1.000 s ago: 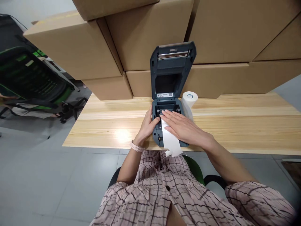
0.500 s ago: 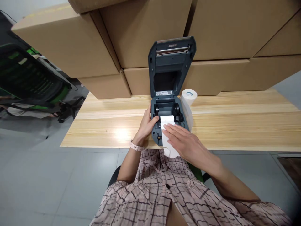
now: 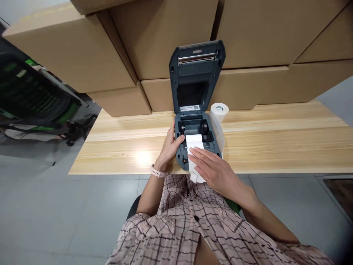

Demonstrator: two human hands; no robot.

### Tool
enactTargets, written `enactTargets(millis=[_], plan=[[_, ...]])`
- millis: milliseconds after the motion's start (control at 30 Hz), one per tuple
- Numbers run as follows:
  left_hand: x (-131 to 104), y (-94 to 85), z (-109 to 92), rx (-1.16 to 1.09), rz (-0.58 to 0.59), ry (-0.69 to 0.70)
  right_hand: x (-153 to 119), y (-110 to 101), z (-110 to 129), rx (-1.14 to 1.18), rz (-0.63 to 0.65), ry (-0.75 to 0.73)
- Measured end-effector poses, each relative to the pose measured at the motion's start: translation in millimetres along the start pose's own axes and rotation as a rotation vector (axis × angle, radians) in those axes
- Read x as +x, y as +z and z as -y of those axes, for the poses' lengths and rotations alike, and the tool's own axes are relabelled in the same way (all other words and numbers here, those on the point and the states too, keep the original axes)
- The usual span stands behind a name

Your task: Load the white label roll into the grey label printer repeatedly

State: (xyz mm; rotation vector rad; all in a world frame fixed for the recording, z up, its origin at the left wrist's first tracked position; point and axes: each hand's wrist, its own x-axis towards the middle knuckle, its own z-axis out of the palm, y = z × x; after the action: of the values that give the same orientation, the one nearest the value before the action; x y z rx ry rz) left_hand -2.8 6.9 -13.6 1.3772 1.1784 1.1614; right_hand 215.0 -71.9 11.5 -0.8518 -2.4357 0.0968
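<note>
A dark grey label printer [image 3: 180,156] stands at the table's front edge with its lid [image 3: 193,79] raised. My left hand [image 3: 167,150] grips the printer's left side, its thumb over the rim and its fingers along the outer wall. A strip of white label paper [image 3: 194,141] lies over the front of the open bay, and its torn end hangs past the table edge. My right hand [image 3: 216,171] lies across this strip, fingers stretched out flat and close together. Part of the strip and the printer's front right corner are hidden under it.
A white paper roll [image 3: 220,111] stands right of the printer, with a loose length trailing down beside it. Large cardboard boxes [image 3: 162,40] are stacked along the back of the wooden table [image 3: 275,136]. A dark office chair [image 3: 35,95] is on the left.
The view has shifted slightly, so the printer and boxes appear a little further left. Both hands keep nearly the same place on the printer and paper. The strip's hanging end looks slightly different.
</note>
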Motion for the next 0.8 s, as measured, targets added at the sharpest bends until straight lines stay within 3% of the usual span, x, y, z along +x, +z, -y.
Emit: enactTargets(millis=[800], plan=[[-2.1, 2.1, -10.1, -0.035, 0.002, -0.029, -0.9, -6.6, -0.3, 0.048, 0.022, 0.016]])
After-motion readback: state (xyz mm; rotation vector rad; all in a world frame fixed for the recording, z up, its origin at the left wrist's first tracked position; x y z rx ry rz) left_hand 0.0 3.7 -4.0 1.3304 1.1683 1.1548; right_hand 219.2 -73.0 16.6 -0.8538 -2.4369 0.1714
